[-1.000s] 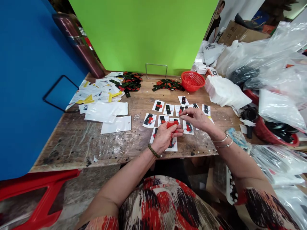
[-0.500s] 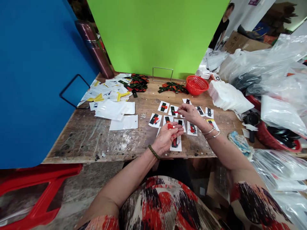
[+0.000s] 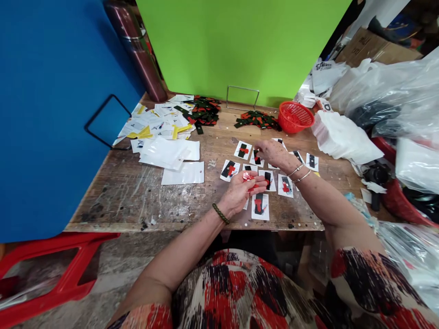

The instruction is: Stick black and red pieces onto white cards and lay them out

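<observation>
My left hand (image 3: 242, 187) is palm up, cupping several small red plastic pieces (image 3: 249, 177) under its thumb. My right hand (image 3: 272, 154) reaches past it with bent fingers, pinching a red plastic piece (image 3: 256, 157) at a white card with a black strip; the fingertips partly cover it. Around both hands lie several more white cards bearing black strips, some with a red piece on top, such as the front card (image 3: 260, 214) and the card at the left (image 3: 224, 175). My left hand and right forearm hide parts of other cards.
At the back lie two piles of black and red strips (image 3: 206, 109) beside a red basket (image 3: 296, 117). Printed papers (image 3: 157, 119) and white plastic bags (image 3: 183, 172) lie to the left, near a maroon flask (image 3: 144, 64). White sheets (image 3: 346, 137) and plastic-wrapped goods crowd the right.
My right hand has brought the red piece down onto a card in the back row. My left hand still cups its red pieces. The camera view has shifted slightly.
</observation>
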Motion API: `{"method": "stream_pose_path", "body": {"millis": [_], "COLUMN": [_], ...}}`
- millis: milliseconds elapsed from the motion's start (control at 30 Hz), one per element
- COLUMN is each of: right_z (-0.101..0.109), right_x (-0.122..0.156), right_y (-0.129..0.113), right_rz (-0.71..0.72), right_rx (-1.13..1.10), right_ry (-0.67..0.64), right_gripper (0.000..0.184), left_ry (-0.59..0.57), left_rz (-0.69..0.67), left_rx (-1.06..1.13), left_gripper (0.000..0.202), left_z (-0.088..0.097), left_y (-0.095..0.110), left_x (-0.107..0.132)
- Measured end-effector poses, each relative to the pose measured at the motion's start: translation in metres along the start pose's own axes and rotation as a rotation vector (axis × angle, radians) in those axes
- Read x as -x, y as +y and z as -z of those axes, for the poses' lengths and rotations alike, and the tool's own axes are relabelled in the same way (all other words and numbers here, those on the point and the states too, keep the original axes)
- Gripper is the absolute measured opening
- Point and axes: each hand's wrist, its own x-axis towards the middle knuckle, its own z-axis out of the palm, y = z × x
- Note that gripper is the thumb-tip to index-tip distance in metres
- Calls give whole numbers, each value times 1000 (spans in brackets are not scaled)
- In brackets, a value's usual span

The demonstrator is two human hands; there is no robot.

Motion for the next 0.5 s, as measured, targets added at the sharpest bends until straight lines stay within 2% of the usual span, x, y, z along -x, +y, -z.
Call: {"method": "stream_pose_path", "body": {"millis": [100, 200, 267, 367, 500], "right_z": [5, 11, 12, 7, 1], "right_x": [21, 52, 73, 94, 109], "right_y": [-8, -21, -31, -41, -39], "right_rz": [78, 192, 225, 216, 134], "right_rx": [-162, -436, -537, -584, -699], "right_ry": [87, 71, 77, 139, 187], "right_gripper": [22, 15, 11, 4, 7], "left_ry": [-13, -33, -59, -109, -110], "left_rz": [-14, -40, -53, -53, -28], "left_rx": [12, -11, -41, -77, -112], "left_gripper": [18, 17, 15, 15, 14], "left_z": [-3, -10, -16, -25, -31], "left_y": [-1, -4, -7, -14, -20], "left_x": [2, 4, 6, 9, 13]}}
